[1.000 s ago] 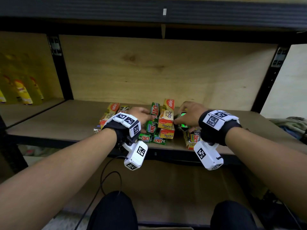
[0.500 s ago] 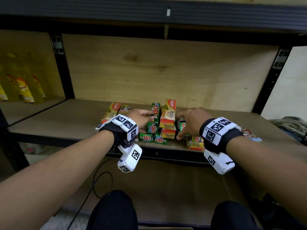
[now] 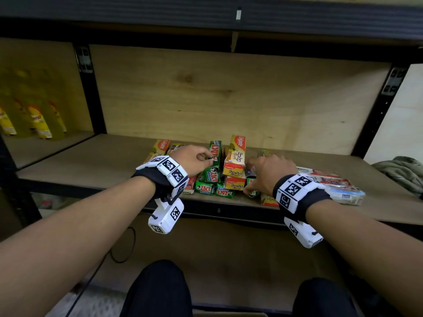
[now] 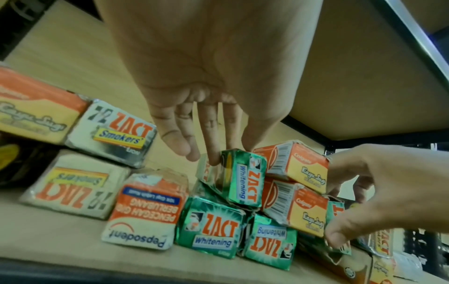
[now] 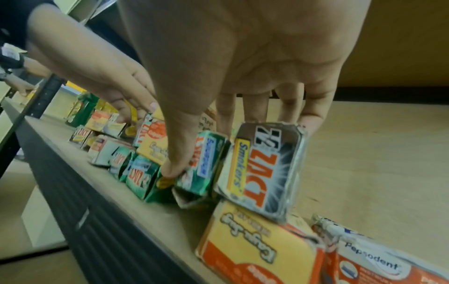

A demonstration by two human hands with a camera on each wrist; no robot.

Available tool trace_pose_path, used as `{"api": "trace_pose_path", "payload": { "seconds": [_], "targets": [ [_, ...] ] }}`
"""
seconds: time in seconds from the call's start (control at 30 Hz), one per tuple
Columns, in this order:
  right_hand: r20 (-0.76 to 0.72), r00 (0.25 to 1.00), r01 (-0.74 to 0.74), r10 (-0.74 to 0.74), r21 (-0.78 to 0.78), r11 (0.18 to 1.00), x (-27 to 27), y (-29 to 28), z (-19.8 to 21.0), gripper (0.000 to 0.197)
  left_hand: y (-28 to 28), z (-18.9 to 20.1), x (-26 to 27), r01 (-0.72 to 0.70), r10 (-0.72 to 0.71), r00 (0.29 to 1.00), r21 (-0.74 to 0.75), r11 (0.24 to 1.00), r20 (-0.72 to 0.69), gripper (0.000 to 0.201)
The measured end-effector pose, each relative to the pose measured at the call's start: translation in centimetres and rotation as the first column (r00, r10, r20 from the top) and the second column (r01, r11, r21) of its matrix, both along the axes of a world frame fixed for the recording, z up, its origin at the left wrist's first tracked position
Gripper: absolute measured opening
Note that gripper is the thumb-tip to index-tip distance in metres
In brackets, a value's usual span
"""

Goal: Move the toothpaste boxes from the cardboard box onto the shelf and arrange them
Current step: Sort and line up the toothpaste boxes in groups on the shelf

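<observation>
Toothpaste boxes (image 3: 229, 177) crowd shelf (image 3: 91, 165); L hand (image 3: 194, 160), R hand (image 3: 270, 172) fingers each pinch green box.

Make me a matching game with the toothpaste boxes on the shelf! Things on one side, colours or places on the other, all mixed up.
Things:
1. Zact Whitening box
2. Colgate box
3. Zact Smokers box
4. Pepsodent box

Colours or places:
A. orange and yellow, on top of another one like it
B. green, on the shelf at the front edge
C. white and orange, lying upside down
D. silver and dark, under the right hand, propped on a yellow box

Pairs: 1-B, 2-A, 3-D, 4-C
</observation>
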State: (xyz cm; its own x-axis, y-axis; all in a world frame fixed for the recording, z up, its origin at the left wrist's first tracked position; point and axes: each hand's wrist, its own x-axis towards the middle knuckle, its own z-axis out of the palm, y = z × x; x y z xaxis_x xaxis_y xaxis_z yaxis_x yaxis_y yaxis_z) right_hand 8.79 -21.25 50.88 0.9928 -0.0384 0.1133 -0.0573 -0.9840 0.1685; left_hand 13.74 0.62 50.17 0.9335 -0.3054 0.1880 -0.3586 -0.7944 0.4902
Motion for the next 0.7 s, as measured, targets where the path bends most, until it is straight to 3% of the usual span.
{"api": "trace_pose_path", "payload": {
  "seconds": [0.1, 0.23, 0.43, 0.6, 0.7],
  "targets": [
    [0.000, 1.000, -0.005, 0.005, 0.175, 0.985, 0.1, -0.1, 1.2, 0.033, 0.7, 0.1, -0.1, 0.016, -0.016, 0.999, 0.005, 1.000, 0.040, 0.028],
    [0.146, 0.988, -0.092, 0.050, 0.296, 0.951, 0.2, 0.4, 2.9, 0.022, 1.7, 0.2, -0.1, 0.016, -0.022, 0.991, 0.049, 0.999, 0.133, 0.022],
    [0.340, 0.902, -0.323, 0.267, 0.121, 0.939, -1.1, 4.1, 3.8, 0.024, 4.7, 0.3, 0.4, -0.062, 0.021, 0.976, 0.185, 0.981, 0.216, 0.024],
    [0.216, 0.843, -0.490, 0.493, -0.072, 0.869, -0.8, 8.6, 2.4, 0.034, 8.1, -1.1, 1.2, -0.130, 0.083, 0.980, 0.264, 0.956, 0.181, 0.035],
    [0.152, 0.828, -0.534, 0.540, -0.082, 0.842, 0.0, 10.5, 0.9, 0.033, 9.7, -1.7, 1.5, -0.146, 0.108, 0.980, 0.232, 0.962, 0.167, 0.042]
  ]
}}
